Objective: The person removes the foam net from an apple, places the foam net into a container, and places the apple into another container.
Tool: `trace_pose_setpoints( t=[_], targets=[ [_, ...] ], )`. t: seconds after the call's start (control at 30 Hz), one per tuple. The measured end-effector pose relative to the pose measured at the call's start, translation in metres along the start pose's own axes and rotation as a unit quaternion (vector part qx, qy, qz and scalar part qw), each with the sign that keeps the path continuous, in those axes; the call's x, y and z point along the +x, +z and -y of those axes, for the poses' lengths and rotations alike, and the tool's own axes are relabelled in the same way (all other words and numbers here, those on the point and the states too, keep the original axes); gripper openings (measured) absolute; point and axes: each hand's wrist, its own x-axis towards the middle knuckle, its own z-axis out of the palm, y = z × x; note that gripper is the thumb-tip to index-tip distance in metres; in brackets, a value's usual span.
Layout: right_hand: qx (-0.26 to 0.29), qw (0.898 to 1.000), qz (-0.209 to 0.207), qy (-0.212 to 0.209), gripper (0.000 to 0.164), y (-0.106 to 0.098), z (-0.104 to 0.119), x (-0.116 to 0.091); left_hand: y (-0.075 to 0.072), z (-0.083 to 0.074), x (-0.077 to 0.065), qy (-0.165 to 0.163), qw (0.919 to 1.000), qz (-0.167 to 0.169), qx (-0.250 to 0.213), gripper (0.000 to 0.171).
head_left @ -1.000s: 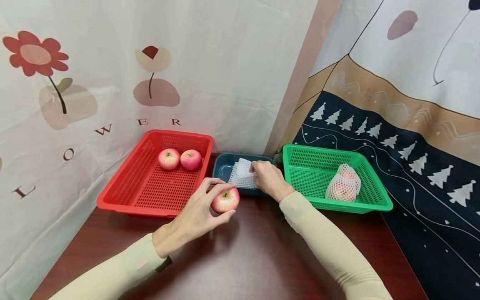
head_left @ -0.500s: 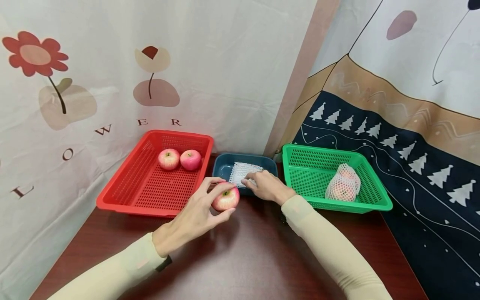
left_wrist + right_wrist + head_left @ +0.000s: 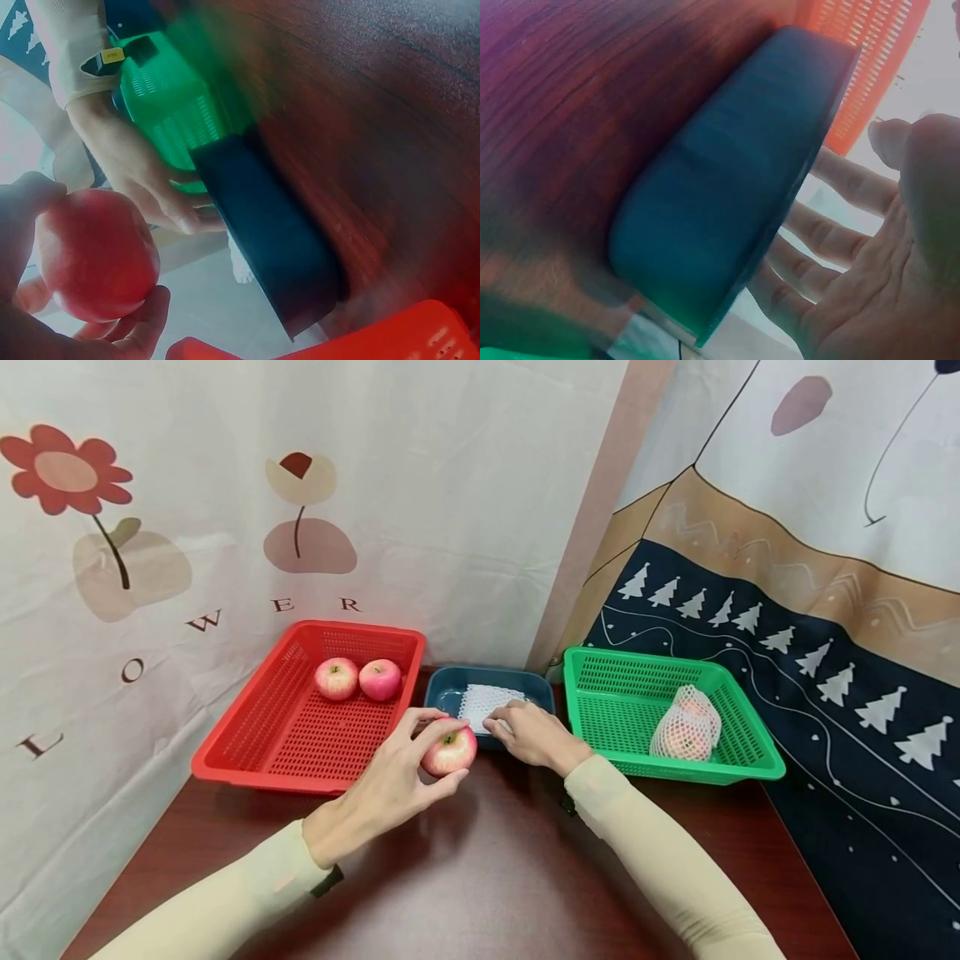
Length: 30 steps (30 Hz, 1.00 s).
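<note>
My left hand (image 3: 401, 777) holds a red-and-yellow apple (image 3: 449, 752) between thumb and fingers, above the table just in front of the blue tray. In the left wrist view the same apple (image 3: 101, 255) sits in the curl of the fingers. White foam fruit nets (image 3: 483, 706) lie flat in the dark blue tray (image 3: 517, 678). My right hand (image 3: 534, 733) reaches over the tray's front rim, its fingertips at the nets. The right wrist view shows the right hand's fingers (image 3: 829, 232) extended past the tray's rim, thumb apart; their tips are hidden behind the tray wall.
To the left stands a red basket (image 3: 255, 774) with two apples (image 3: 358, 679) at its back. A green basket (image 3: 607, 727) on the right contains net-wrapped apples (image 3: 686, 727). Behind the dark wooden table (image 3: 495, 877) hangs a printed curtain (image 3: 450, 510).
My right hand has let go of a raised fold of net, which now lies flat, and has drawn back slightly toward the tray's front rim. The left hand with its apple barely moves.
</note>
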Motion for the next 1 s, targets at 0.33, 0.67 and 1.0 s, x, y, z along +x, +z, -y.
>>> trace_pose_setpoints(
  t=[0.33,0.67,1.0],
  targets=[
    [-0.018,0.999,-0.035,0.007,0.039,-0.010,0.004,-0.007,-0.005,0.002,0.004,-0.003,1.0000,0.001,0.002,0.066],
    [-0.039,0.997,-0.065,-0.012,0.040,-0.021,0.004,-0.016,-0.011,0.008,0.009,-0.009,0.9999,-0.001,0.005,0.065],
    [-0.042,0.995,-0.087,-0.037,0.042,-0.033,0.004,-0.029,-0.023,0.013,0.017,-0.021,0.9996,-0.004,0.018,0.066]
  ],
)
